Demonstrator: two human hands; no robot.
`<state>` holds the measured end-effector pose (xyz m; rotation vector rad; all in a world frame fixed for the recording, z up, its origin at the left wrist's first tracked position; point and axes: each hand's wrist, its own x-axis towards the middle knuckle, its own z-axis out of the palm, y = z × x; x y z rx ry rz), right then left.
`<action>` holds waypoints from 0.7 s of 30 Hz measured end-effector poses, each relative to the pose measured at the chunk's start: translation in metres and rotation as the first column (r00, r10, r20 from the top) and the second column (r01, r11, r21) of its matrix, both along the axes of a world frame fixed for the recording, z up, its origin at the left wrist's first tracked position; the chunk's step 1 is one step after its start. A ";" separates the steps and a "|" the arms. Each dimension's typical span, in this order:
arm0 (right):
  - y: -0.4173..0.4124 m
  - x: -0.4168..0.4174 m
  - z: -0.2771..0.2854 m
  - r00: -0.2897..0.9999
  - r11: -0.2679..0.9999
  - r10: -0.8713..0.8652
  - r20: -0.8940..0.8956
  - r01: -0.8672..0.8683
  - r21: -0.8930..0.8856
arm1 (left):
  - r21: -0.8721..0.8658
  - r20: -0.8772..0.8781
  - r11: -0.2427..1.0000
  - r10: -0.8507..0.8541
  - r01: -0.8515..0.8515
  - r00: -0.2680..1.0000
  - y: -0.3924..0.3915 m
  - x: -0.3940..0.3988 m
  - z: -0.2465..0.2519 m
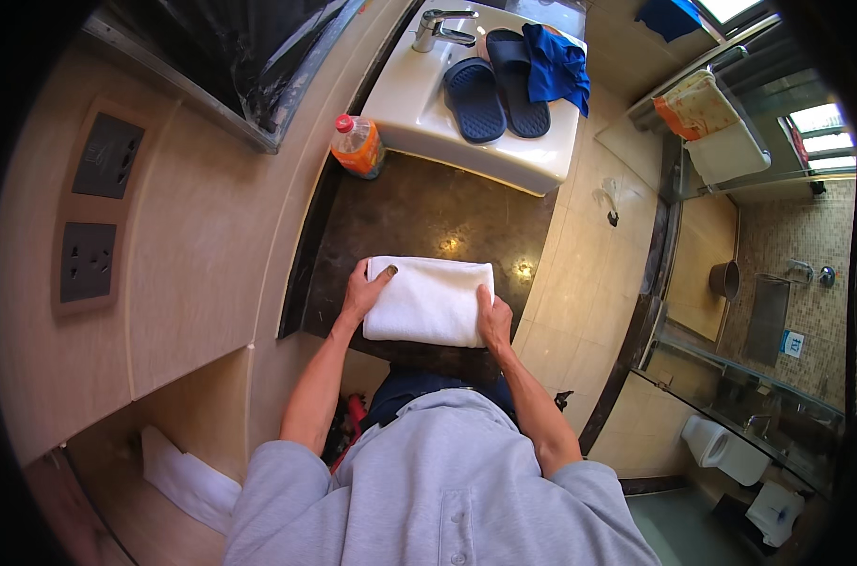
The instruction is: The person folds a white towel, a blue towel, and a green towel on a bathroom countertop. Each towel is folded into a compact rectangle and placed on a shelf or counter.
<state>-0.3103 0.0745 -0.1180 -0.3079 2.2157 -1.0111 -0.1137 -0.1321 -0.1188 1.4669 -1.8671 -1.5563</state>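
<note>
A white towel [428,304], folded into a flat rectangle, is over the near part of the dark stone countertop [428,212]. My left hand [361,293] grips its left edge, thumb on top and fingers hidden at the side and below. At the right edge, my right hand [495,318] holds it the same way, thumb over the upper face. Whether the towel rests fully on the counter or is slightly lifted, I cannot tell.
Beyond the counter stands a white washbasin [414,106] with a chrome faucet [442,30], dark slippers [475,99] and a blue cloth [557,67]. An orange-labelled plastic bottle [358,147] is beside the basin. Wall sockets [89,262] are at left; a glass-walled shower with a bucket [724,280] lies right.
</note>
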 end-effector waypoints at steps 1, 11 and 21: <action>-0.002 -0.002 0.001 1.000 1.000 0.014 -0.006 -0.013 0.026 | -0.010 -0.008 1.000 0.007 -0.007 1.000 0.001 0.002 -0.006; -0.014 -0.005 -0.002 0.995 0.982 0.033 -0.099 -0.014 0.188 | -0.751 0.255 0.617 -0.054 0.233 0.965 0.041 -0.033 0.042; -0.017 0.003 0.007 0.955 0.905 0.210 -0.210 -0.109 0.411 | -0.503 0.476 0.564 -0.452 0.655 0.754 0.089 -0.053 0.025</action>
